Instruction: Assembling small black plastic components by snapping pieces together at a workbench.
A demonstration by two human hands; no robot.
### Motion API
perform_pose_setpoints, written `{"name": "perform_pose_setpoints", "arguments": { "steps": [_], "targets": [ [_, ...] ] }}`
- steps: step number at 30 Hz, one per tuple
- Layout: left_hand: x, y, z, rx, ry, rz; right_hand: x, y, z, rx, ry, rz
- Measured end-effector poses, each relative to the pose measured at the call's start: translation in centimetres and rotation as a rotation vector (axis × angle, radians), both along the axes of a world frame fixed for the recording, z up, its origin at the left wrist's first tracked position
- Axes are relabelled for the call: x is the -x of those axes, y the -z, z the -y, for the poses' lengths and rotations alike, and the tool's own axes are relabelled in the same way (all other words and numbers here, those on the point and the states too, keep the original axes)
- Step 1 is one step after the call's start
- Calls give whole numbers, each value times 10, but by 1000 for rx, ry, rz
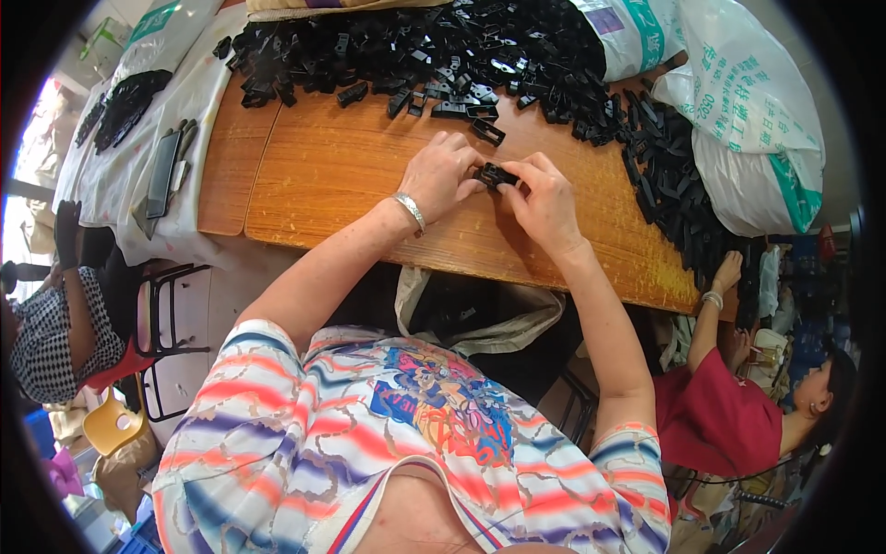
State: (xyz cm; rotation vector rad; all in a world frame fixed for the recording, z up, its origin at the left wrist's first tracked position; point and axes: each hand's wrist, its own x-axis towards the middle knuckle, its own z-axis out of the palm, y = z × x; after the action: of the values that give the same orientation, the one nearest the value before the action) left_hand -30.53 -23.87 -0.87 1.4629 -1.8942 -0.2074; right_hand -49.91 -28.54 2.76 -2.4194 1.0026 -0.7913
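Observation:
Between my two hands, just above the wooden table (341, 198), is a small black plastic part (496, 175) with a boxy outline. My left hand (441, 174), with a silver bracelet on its wrist, pinches the part's left end. The fingers of my right hand (543, 197) close on its right end. Beyond them a loose black plastic frame (487, 132) lies on the wood, at the near edge of a large heap of similar black parts (434, 55).
Long black strips (664, 171) are heaped along the table's right side, beside white printed sacks (752, 102). A co-worker in a red shirt (720, 415) reaches toward them. At left, a phone (164, 174) lies on white sheeting. An open sack (461, 309) hangs below the table's front edge.

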Motion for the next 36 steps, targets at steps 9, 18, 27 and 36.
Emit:
{"name": "perform_pose_setpoints", "arguments": {
  "steps": [9, 18, 27, 36],
  "targets": [
    [-2, 0, 2, -28, 10, 9, -5, 10, -15, 341, -71, -334],
    [-16, -22, 9, -375, 322, -68, 13, 4, -34, 148, -68, -313],
    [-7, -18, 49, -56, -90, 244, 39, -34, -75, -127, -257, -292],
    [31, -18, 24, 3, -139, 214, 15, 15, 104, 229, 405, -225]
  ]
}}
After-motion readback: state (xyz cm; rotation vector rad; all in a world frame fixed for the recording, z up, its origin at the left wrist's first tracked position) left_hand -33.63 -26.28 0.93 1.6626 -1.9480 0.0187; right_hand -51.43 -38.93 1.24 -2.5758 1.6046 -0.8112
